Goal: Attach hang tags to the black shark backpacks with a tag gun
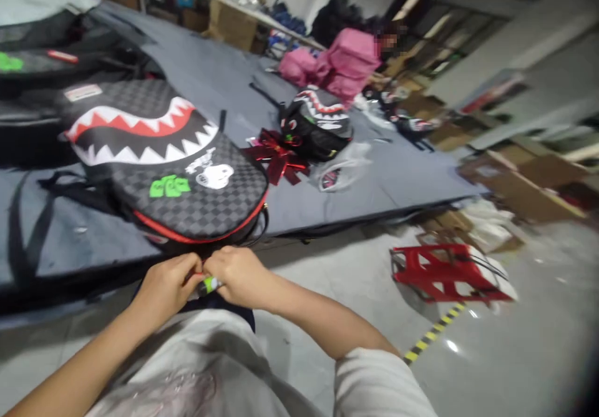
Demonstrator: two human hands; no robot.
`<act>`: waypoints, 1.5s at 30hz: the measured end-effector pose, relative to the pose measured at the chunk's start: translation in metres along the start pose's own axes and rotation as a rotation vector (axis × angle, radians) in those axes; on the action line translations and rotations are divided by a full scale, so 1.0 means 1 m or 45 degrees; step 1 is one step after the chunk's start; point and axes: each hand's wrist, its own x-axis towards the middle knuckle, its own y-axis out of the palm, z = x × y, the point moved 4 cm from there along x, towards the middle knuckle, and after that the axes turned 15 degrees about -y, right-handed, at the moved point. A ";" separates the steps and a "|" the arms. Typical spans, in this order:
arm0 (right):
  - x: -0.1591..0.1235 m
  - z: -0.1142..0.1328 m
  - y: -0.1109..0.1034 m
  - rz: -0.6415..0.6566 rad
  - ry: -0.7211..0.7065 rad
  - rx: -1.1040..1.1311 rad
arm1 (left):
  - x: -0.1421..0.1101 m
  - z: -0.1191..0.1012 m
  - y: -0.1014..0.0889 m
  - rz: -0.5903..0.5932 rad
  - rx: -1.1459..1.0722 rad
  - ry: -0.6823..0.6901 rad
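My left hand (170, 281) and my right hand (238, 274) meet at the table's front edge, close to my body. Both have their fingers closed on a small green-and-white item (210, 284) with a bit of red beside it; its kind is too blurred to make out. Just beyond them a black-and-grey checked backpack (215, 208) lies on the table, its rounded end towards me. It carries a red and white shark-teeth print, green lettering, a white cartoon figure and red edging.
On the grey-covered table (393, 180) are more dark bags (32, 86), a smaller shark-teeth bag (322, 123), shiny red ribbon strips (281, 161) and a clear plastic bag (344, 167). A person in pink (350, 58) is across it. A red stool (433, 273) and cartons (528, 183) are to the right.
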 end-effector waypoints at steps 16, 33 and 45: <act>-0.001 -0.002 -0.002 -0.029 0.128 0.000 | -0.006 0.000 0.009 -0.014 -0.278 0.093; 0.000 0.002 0.001 -0.126 0.059 0.124 | -0.014 0.006 0.009 -0.027 -0.300 0.020; -0.010 -0.003 0.006 -0.341 0.067 0.259 | -0.016 0.002 0.006 -0.031 -0.294 -0.216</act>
